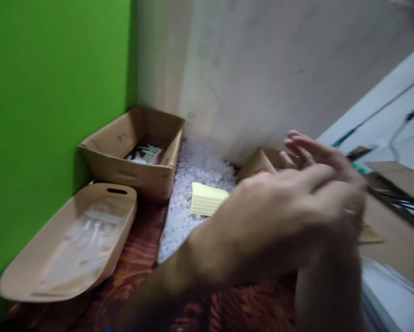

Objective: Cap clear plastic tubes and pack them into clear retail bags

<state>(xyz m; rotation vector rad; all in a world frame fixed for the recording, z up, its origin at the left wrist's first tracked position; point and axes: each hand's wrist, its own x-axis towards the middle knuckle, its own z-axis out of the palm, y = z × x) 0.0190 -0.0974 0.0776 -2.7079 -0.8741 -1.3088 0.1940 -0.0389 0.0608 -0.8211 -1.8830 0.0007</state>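
My left hand point(279, 203) reaches across from the lower left, over a heap of small white granules point(196, 170). Motion blurs its fingers, which overlap my right hand. My right hand point(314, 152) rises from the lower right behind it, fingers stretched out and slightly apart, with nothing visible in them. A yellow perforated card point(207, 199) lies on the granules just left of my left hand. A small cardboard piece point(258, 162) stands behind the hands.
An open cardboard box point(123, 161) holding small packets sits against the green wall point(47, 92). In front of it lies a tan tray point(30, 267) with clear plastic pieces. Cardboard and cables point(400, 193) lie at the right. The tabletop point(137, 263) is red-brown wood.
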